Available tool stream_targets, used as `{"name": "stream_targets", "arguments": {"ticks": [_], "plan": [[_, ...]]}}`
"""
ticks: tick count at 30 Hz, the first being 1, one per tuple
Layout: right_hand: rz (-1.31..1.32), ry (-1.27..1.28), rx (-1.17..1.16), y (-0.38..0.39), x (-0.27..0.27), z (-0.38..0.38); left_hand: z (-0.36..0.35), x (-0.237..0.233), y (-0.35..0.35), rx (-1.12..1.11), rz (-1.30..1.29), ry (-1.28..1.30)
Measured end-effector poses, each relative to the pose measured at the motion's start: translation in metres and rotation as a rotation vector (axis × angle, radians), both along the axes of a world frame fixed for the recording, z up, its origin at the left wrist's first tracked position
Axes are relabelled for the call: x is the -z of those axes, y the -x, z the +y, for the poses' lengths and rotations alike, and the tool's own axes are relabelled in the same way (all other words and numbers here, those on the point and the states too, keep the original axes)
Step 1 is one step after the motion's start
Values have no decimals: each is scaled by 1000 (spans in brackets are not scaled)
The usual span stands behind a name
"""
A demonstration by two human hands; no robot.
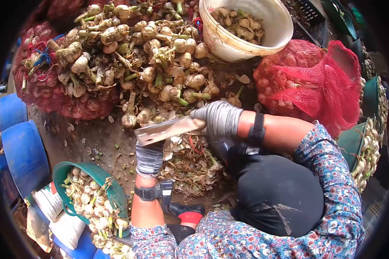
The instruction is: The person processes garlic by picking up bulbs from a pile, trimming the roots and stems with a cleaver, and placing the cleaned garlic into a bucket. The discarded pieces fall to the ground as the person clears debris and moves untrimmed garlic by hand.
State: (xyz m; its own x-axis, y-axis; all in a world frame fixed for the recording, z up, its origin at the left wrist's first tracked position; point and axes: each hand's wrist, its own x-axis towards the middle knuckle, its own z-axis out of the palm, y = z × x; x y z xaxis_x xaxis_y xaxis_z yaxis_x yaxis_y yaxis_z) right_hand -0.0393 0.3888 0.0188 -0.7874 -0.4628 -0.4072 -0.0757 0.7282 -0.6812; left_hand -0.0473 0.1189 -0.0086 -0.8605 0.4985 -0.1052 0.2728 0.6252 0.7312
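Observation:
In the head view, my right hand [220, 120], in a grey striped glove, is closed around the end of a broad-bladed knife [170, 130]. The dirty blade points left and is slightly blurred. My left hand [149, 159], in a matching glove, is just under the far end of the blade. That blade covers its fingers, so I cannot see what they hold. Beyond both hands lies a big heap of garlic bulbs [153, 56] with cut stems and soil on them. Below the knife, between my forearms, is a pile of garlic trimmings and dry skins [190, 168].
A white bucket [285, 23] with some garlic stands at the back. Red mesh sacks of garlic lie at right [298, 82] and left [88, 103]. A tipped green basket [60, 183] spills garlic at lower left, near blue containers [23, 151]. My knee [281, 194] is at lower right.

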Motion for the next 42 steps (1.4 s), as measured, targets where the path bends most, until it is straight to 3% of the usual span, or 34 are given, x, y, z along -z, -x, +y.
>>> {"name": "stream_targets", "arguments": {"ticks": [1,2,3,5,7,8,9,11,13,14,15,18,20,23,25,26,27,29,33,37,38,41,42], "plan": [[10,27,23,-3,16,14,10,-17,-6,-264,-365,-351],[-143,1,185,-11,33,24,5,-11,-13,-572,-616,-415],[-287,-25,339,-13,47,35,-2,-13,-14,-454,-511,-337],[-411,-15,341,-11,36,34,6,-22,-19,-380,-415,-306],[-183,194,345,-14,20,11,7,-7,-21,-302,-489,-164],[-140,309,335,-10,7,0,29,-27,-20,-215,-396,-194],[-98,423,323,-5,-1,-11,38,-35,-20,-187,-463,-200],[-213,573,279,9,9,-24,45,-24,-26,-183,-402,-440],[-204,656,352,16,7,-22,36,-38,-27,-284,-542,-442],[-345,694,442,22,5,-24,36,-36,-30,-357,-609,-658],[-712,531,566,18,-1,-12,38,-41,-34,-350,-642,-805],[-993,818,682,4,33,-20,37,-10,-36,-298,-535,-824],[-1130,888,640,-3,43,-26,48,-14,-31,-293,-548,-885],[-784,550,566,-1,34,-21,54,-15,-29,-283,-530,-980],[13,494,452,-7,72,-13,36,-5,-30,-333,-674,-864],[-144,243,460,-3,35,-7,33,-3,-32,-401,-662,-876],[-96,266,402,-4,10,-2,28,8,-31,-406,-660,-875],[105,39,107,-8,-24,7,14,37,-28,-267,-454,-253],[104,-50,-148,-10,-33,3,-14,65,-49,-121,-156,-32],[147,-45,-199,-11,-35,4,-11,47,-54,-48,60,212],[154,-45,-191,-13,-33,3,1,32,-54,-223,-204,-137],[148,-59,-168,-17,-22,1,2,13,-58,-208,-366,-195],[102,-81,-163,-15,-20,2,9,1,-57,-196,-292,-174]]}}
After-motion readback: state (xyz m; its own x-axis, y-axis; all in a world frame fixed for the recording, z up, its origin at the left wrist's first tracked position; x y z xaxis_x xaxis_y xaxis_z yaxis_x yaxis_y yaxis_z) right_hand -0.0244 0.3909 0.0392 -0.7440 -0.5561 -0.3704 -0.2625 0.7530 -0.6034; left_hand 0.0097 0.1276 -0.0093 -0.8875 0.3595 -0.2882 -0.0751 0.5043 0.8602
